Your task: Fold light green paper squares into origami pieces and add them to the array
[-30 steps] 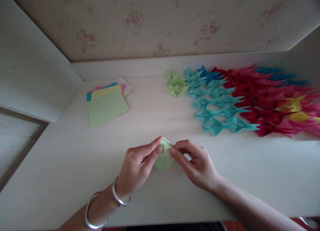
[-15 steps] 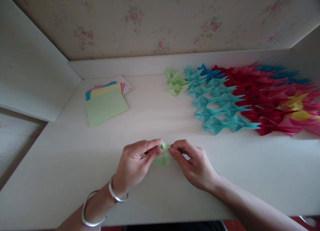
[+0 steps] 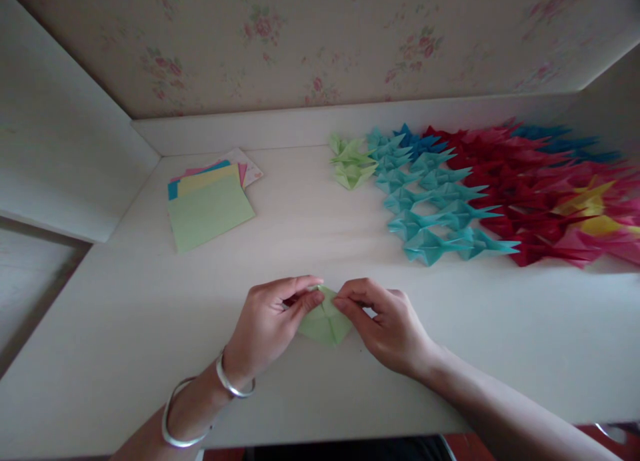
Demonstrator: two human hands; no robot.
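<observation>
A light green piece of origami paper (image 3: 327,324), creased down its middle, is held just over the white table near its front edge. My left hand (image 3: 280,318) pinches its upper left part between thumb and fingers. On the other side my right hand (image 3: 383,318) grips its upper right edge the same way. The lower part of the paper spreads out below my thumbs. My fingers hide some of its upper edges.
A fanned stack of coloured paper sheets (image 3: 213,211), green on top, lies at the back left. Light green folded paper pieces (image 3: 353,168), turquoise ones (image 3: 433,244) and many red, pink, blue and yellow ones (image 3: 530,208) fill the back right. A white panel (image 3: 60,114) stands at left.
More of the green paper shows below my thumbs, its lower point reaching further toward me. My right fingertips have shifted slightly left. Both hands still grip the paper.
</observation>
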